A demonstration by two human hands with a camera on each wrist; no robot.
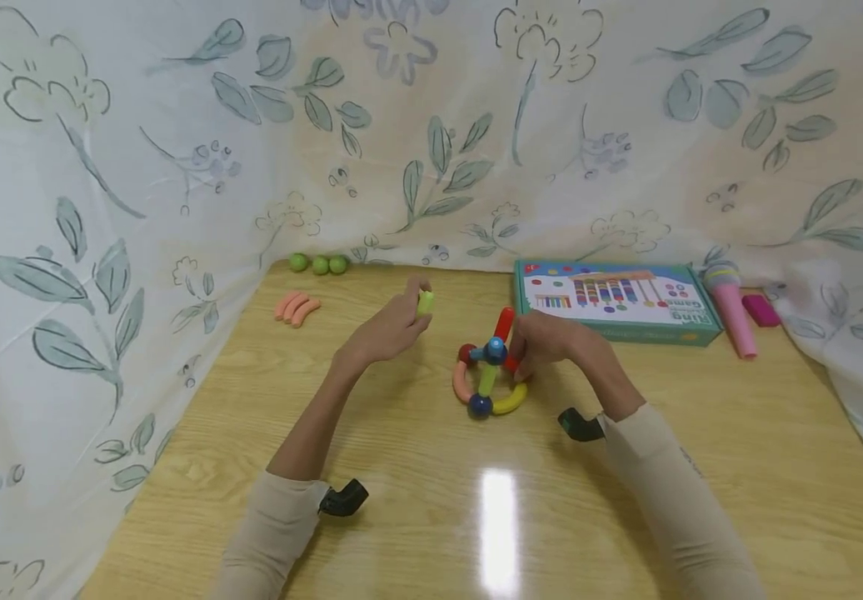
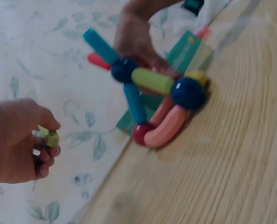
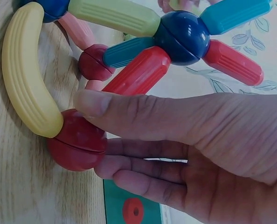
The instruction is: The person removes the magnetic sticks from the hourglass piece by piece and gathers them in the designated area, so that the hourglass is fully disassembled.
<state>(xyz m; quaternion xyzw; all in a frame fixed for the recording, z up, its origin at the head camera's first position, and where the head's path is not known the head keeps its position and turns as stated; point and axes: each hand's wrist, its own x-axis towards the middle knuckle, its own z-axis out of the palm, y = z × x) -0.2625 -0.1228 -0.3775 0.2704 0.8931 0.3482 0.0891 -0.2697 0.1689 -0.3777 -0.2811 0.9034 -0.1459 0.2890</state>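
Observation:
A toy frame of magnetic rods and balls stands on the table. At its top is a dark blue ball (image 3: 183, 37), joined to blue, light green and red rods. Curved pieces, one yellow (image 3: 19, 70) and one pink (image 1: 461, 383), lie along its base. With thumb and fingers, my right hand (image 1: 546, 340) holds the red ball (image 3: 78, 147) at the base, the thumb reaching the end of a red rod (image 3: 141, 70). To the left of the frame and apart from it, my left hand (image 1: 392, 327) pinches a light green rod (image 2: 51, 138).
Green balls (image 1: 320, 265) and curved pink pieces (image 1: 298, 308) lie at the far left. A toy box (image 1: 626, 333) stands behind the right hand, with a pink microphone (image 1: 735, 321) and a magenta block (image 1: 761, 310) beside it. Floral cloth (image 1: 431, 167) hangs behind the table.

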